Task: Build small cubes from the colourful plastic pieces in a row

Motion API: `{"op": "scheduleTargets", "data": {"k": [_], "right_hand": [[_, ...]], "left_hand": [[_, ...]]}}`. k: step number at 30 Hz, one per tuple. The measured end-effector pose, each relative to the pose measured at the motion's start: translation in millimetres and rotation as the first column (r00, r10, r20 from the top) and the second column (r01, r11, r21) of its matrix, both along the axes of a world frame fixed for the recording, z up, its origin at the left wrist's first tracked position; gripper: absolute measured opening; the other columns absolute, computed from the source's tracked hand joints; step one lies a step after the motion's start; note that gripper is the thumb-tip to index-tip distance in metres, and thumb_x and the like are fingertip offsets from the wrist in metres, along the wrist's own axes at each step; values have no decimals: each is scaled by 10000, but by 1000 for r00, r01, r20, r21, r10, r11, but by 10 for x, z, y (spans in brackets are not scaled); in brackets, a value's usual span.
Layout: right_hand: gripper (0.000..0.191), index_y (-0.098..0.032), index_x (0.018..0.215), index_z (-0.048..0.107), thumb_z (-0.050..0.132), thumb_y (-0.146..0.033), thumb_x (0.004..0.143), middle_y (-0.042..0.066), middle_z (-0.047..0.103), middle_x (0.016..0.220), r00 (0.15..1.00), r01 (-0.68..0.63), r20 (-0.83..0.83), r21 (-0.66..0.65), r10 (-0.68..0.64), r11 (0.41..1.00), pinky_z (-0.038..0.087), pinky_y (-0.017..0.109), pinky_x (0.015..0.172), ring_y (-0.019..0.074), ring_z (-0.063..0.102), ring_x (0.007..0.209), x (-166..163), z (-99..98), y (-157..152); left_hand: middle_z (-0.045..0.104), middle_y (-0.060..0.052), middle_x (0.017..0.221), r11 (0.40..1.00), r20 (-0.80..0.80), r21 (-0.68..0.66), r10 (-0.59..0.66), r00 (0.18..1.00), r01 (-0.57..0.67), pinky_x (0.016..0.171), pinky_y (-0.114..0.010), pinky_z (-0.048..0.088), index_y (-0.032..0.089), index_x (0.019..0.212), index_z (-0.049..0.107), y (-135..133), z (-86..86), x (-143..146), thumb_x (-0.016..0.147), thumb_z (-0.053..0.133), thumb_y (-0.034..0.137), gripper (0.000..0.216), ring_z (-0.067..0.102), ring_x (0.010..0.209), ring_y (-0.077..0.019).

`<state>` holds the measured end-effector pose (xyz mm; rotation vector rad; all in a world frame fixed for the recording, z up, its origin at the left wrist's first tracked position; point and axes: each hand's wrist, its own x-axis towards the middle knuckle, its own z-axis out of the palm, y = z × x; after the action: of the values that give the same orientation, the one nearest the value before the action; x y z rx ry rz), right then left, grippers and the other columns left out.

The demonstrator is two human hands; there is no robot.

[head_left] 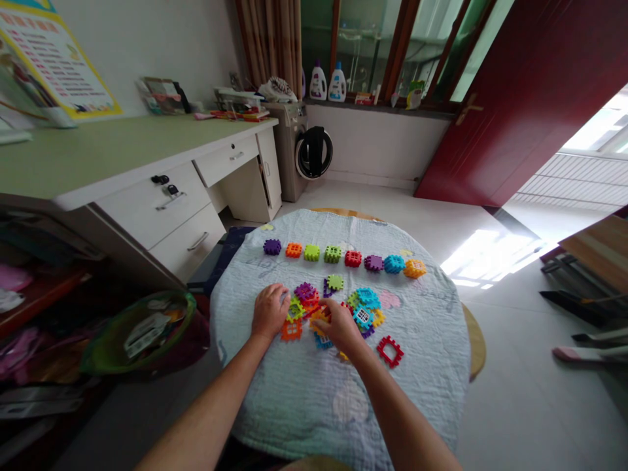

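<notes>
Your table (314, 405) is round, and its pale cloth (275, 386) carries the plastic blocks. Your left hand (269, 309) is left of the table's middle, its fingers bent beside a green block (295, 310); you cannot tell whether they are clamped on anything. Your right hand (340, 325) is at the table's middle, thumb and fingertips bent down over a yellow block (318, 322), and whether they grip it cannot be made out.

The loose blocks lie in two heaps across the table's middle. In the left one, a purple block (305, 290) lies on the far side and an orange block (291, 330) on the near side. The right one has blue blocks (367, 298) on top. A red square frame (390, 352) lies apart, toward the table's right edge.

Along the table's far side runs a row of eight block stacks (333, 254), from dark purple at its left end to yellow at its right. Left of the table stands a basket (189, 307).
</notes>
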<state>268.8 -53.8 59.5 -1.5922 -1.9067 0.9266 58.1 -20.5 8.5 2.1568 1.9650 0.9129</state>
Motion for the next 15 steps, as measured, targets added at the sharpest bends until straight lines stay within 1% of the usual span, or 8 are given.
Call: {"op": "scheduleTargets", "data": {"k": [2,4,7,9,11,12,13,15], "right_hand": [[299,-215,1060,669,633,-175,766,-3,685,777,999,-27,35,-5,27,1000,413,224,652,145,611,697,-15,34,-3],[284,-213,1048,681,588,-153,786,13,705,803,997,-35,69,16,33,999,430,233,694,157,630,738,-49,64,-8],[318,-216,1099,675,533,-155,820,47,732,946,996,-39,81,66,34,997,449,251,786,179,657,874,-122,82,-18],[363,-225,1158,655,509,-157,833,58,727,1046,996,-55,81,84,48,995,451,260,831,187,654,959,-164,75,-26],[433,-229,1234,616,505,-150,823,62,712,1108,993,-99,78,85,92,991,451,266,844,190,645,994,-177,60,-30],[475,-228,1272,591,511,-145,811,61,711,1101,990,-128,74,76,122,989,451,266,833,187,645,977,-167,53,-29],[521,-224,1308,562,520,-140,795,54,716,1055,987,-153,65,60,149,986,452,261,805,180,645,930,-144,45,-24],[588,-210,1351,514,538,-141,768,16,704,879,986,-165,35,21,165,986,437,241,712,157,624,784,-51,30,2]], "left_hand": [[637,-126,1154,1000,18,19,-21,1000,20,1017,-456,428,178,1011,662,-25,32,-1,922,425,384,326,559,1129,-271],[606,-123,1218,995,24,55,-87,996,85,1042,-466,402,188,1063,658,-61,68,-8,938,398,435,380,526,1183,-271],[553,-119,1302,972,-6,99,-214,977,213,1088,-485,355,202,1150,636,-110,107,-17,917,418,505,440,459,1262,-281],[531,-122,1329,959,-35,96,-264,964,266,1108,-496,335,202,1188,619,-124,116,-14,882,471,550,486,431,1287,-292],[524,-124,1334,957,-45,83,-275,960,278,1114,-501,332,201,1196,612,-118,111,-5,867,502,554,495,426,1288,-295],[528,-125,1325,961,-40,80,-264,964,266,1111,-499,340,199,1186,614,-109,103,1,875,500,537,474,433,1279,-294],[538,-126,1306,966,-31,81,-242,970,244,1104,-495,352,195,1170,619,-98,92,7,888,489,512,443,445,1263,-292],[562,-128,1258,979,-13,85,-184,983,185,1087,-482,376,187,1133,629,-73,67,20,908,471,445,378,473,1221,-287]]}}
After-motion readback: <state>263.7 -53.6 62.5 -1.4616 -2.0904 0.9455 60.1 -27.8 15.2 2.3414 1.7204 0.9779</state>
